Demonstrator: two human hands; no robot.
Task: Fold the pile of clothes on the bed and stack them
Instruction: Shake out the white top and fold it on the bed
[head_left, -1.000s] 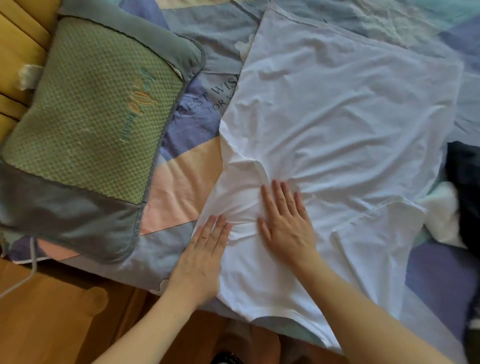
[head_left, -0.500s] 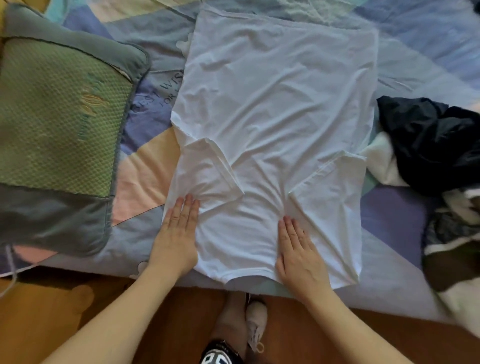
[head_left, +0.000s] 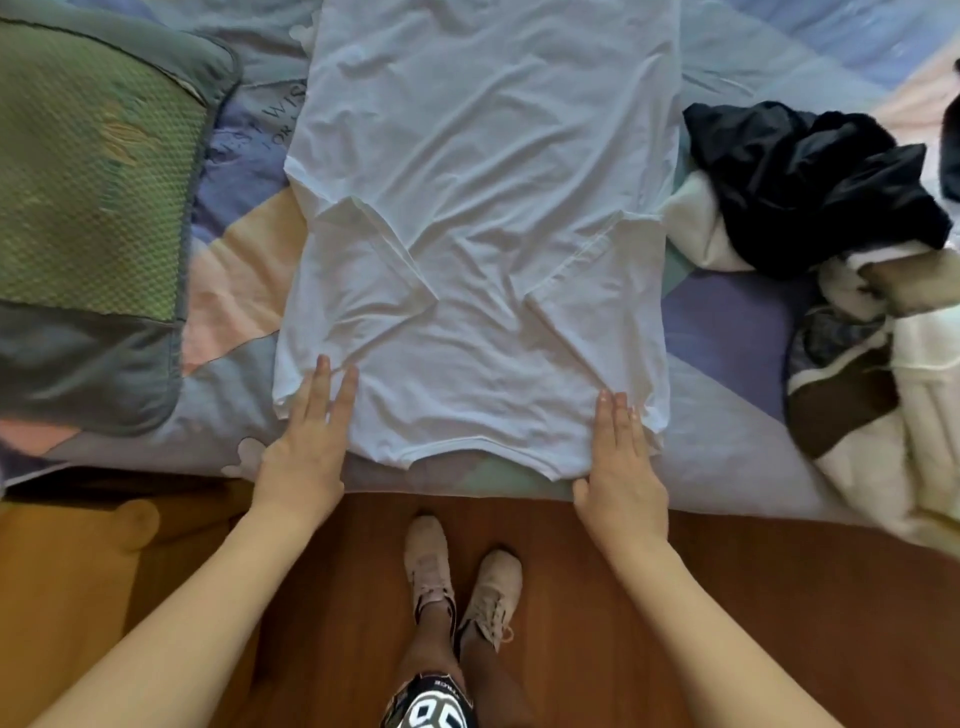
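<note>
Both hands, left hand (head_left: 306, 447) and right hand (head_left: 621, 467), slid outward across shirt (head_left: 483, 208).

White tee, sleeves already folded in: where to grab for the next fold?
Probably pinch the white tee at its two near collar-end corners, beside the left hand and right hand, coming from the bed's near edge; it lies flat, lengthwise away.

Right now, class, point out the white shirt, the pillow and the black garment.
white shirt (head_left: 483, 156), head view, middle of its body.
pillow (head_left: 98, 171), head view, its green quilted face.
black garment (head_left: 810, 176), head view, its crumpled middle.
</note>
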